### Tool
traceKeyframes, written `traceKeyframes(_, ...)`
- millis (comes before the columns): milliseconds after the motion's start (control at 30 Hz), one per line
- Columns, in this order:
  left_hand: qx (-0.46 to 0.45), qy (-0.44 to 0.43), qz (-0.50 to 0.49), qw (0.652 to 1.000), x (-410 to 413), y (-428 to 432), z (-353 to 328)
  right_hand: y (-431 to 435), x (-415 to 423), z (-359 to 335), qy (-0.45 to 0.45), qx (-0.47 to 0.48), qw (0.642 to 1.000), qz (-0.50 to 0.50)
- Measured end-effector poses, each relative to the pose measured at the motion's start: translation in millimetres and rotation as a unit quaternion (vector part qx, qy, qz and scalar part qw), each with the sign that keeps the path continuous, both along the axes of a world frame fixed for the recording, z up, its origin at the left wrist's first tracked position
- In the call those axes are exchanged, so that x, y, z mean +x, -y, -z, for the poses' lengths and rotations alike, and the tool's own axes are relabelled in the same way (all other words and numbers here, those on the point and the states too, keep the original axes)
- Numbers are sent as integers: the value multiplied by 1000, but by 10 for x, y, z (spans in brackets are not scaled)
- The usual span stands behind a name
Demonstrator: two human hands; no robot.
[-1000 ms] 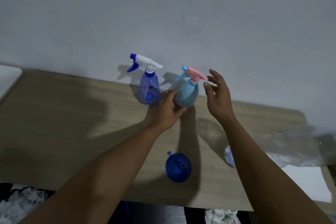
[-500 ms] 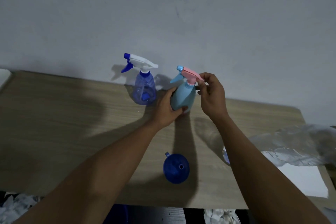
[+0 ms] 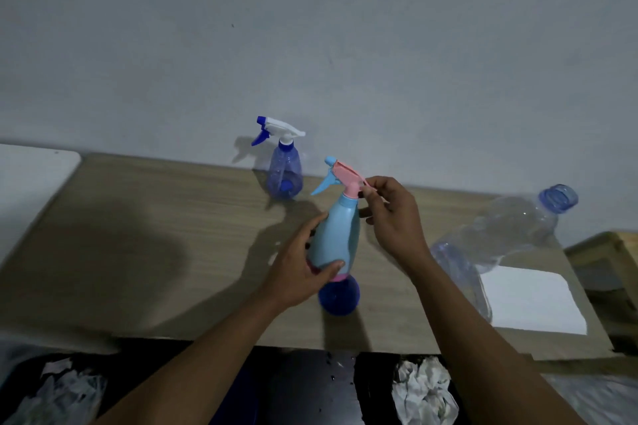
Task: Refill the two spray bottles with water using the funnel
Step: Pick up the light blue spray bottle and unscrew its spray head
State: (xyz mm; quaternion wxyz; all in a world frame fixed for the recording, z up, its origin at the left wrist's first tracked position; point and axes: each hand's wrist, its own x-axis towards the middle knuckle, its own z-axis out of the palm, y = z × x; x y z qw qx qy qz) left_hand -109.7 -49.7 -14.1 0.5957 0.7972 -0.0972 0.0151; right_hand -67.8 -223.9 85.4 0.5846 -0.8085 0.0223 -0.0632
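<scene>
A light blue spray bottle [image 3: 336,235] with a pink trigger head is lifted off the wooden table [image 3: 155,252], above its middle. My left hand [image 3: 300,266] grips the bottle's lower body. My right hand [image 3: 392,214] pinches the pink spray head at the neck. Directly below the bottle lies a dark blue funnel [image 3: 340,297], partly hidden by it. A second, clear blue spray bottle [image 3: 284,172] with a white and blue trigger stands upright at the wall.
A large clear plastic water bottle [image 3: 500,235] with an open blue neck stands at the right, beside a white sheet [image 3: 531,300]. A wooden stool [image 3: 607,252] is at the far right. Crumpled rags lie below the table's front edge.
The light blue bottle has been lifted from its place at the wall and brought toward me, over the funnel. My right hand went from open beside the head to pinching it.
</scene>
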Motion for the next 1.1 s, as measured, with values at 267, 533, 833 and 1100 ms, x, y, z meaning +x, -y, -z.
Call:
traceKeyframes(267,18,24,39,999,-619,-85,-337,-57,-544,-186,5,28,999,-24)
traceKeyframes(533,-5,36,19,999,-888,-40,-750,-13,-779,-505,36,64,986,-149)
traceKeyframes(833,-9,39,46,998,-1030,-14,-931,40,-838,-747,37,104,981,-157)
traceKeyframes(1100,5,71,59,996,-1116,-107,-1011,41,-906,-818,51,102,980,-160)
